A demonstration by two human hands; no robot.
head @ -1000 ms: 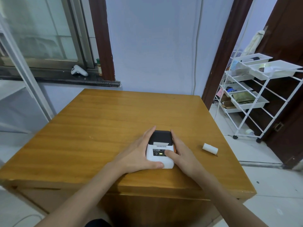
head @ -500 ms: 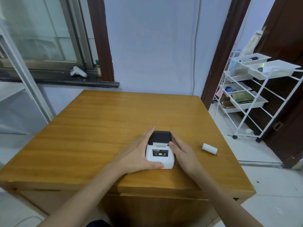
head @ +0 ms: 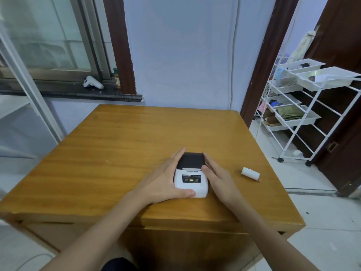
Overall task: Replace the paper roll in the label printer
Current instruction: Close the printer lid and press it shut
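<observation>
A small white label printer [head: 191,178] with a black lid and a lit green light sits near the front of the wooden table [head: 121,145]. Its lid is down. My left hand [head: 166,180] cups the printer's left side, thumb along its front edge. My right hand [head: 216,177] lies flat against the printer's right side, thumb tip touching the seam of the lid. A white paper roll [head: 250,173] lies on the table to the right of the printer, apart from both hands.
A white wire rack [head: 304,114] with trays stands on the floor to the right, beside a dark door. A white controller [head: 92,83] rests on the window sill behind the table. A wall stands at the table's far edge.
My right thumb has come off the printer's front corner and moved up to the lid seam. The left hand and the printer have stayed in place.
</observation>
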